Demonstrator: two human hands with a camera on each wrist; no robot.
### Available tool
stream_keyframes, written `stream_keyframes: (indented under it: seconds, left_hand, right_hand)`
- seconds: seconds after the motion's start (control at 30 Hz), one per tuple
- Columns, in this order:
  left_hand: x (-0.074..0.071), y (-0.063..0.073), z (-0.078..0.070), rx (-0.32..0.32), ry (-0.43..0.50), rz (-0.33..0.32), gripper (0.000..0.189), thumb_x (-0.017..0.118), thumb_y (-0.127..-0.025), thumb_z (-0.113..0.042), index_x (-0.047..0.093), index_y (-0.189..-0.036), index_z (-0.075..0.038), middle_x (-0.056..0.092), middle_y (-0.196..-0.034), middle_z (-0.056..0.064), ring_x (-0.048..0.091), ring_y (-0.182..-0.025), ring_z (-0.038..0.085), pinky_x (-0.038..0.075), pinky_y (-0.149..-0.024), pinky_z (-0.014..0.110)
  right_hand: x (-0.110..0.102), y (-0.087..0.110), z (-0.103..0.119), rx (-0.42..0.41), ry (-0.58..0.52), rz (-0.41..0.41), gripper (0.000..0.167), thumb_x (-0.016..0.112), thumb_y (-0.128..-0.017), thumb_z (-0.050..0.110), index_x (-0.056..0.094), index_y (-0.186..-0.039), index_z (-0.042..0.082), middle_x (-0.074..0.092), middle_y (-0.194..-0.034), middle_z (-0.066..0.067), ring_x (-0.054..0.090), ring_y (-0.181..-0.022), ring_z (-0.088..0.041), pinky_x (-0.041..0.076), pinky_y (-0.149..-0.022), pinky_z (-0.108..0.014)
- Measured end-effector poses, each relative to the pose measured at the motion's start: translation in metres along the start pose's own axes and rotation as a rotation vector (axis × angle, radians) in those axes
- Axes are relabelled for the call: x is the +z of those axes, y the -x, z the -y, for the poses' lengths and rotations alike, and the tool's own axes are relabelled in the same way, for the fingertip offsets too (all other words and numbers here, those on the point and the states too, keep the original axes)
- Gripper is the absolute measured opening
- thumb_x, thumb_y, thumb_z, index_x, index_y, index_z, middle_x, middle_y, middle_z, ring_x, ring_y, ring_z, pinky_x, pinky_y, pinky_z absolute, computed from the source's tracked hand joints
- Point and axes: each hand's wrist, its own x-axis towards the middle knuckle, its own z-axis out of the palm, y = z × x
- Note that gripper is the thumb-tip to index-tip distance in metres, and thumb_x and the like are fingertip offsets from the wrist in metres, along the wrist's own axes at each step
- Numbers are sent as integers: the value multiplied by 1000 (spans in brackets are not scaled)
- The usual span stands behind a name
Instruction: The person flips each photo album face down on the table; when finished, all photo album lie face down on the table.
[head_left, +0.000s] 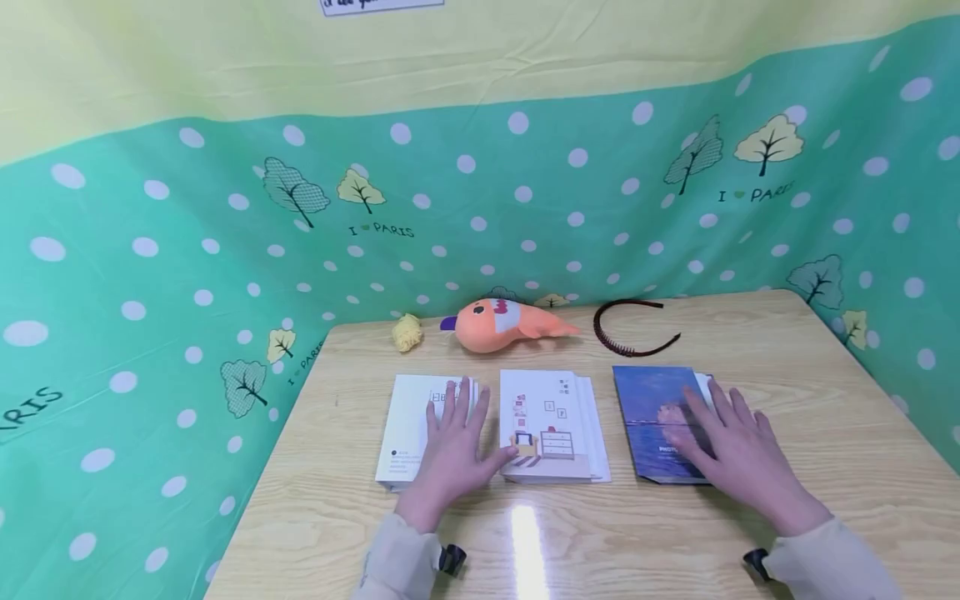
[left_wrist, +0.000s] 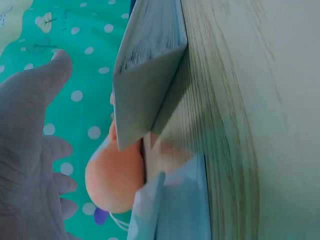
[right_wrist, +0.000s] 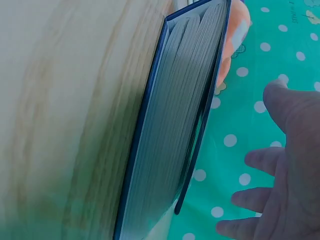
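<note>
Three thick albums lie in a row on the table. My left hand (head_left: 457, 437) hovers with spread fingers over the right part of the left white album (head_left: 405, 417). Its thumb reaches toward the middle white album (head_left: 547, 408), whose cover has drawn furniture and whose page edges show in the left wrist view. Above the right side of a dark blue photo album (head_left: 643, 417), my right hand (head_left: 738, 454) is spread too, its fingertips overlapping the cover. The right wrist view shows the blue album's page block (right_wrist: 175, 115), with the hand above it. Neither hand holds anything.
Behind the albums lie a small yellow crumpled-looking ball (head_left: 407, 333), an orange plush toy (head_left: 480, 329) with a purple beak, and a dark toothed headband (head_left: 618, 348). A green dotted cloth (head_left: 525, 225) hangs along the table's (head_left: 825, 375) back and sides.
</note>
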Motion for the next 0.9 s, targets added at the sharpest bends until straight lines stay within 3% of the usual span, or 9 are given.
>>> stream_keyframes:
  seconds: [0.37, 0.9]
  left_hand:
    - [-2, -13, -20, 27, 58, 54, 94, 50, -86, -71, 18, -157, -18, -2, -163, 11, -8, -148, 33, -1, -113, 63]
    - [4, -30, -46, 154, 51, 62, 92, 44, -88, -73, 20, -157, -17, 8, -162, 16, -2, -148, 34, 2, -114, 62]
  right_hand:
    - [-1, 6, -9, 5, 19, -5, 73, 50, -98, 48, 32, -150, 1, 28, -147, -38, 25, -130, -61, 24, -97, -74]
    - [-2, 14, -21, 44, 7, 25, 73, 51, -98, 48, 38, -145, -5, 29, -143, -42, 34, -124, -61, 31, -97, -71]
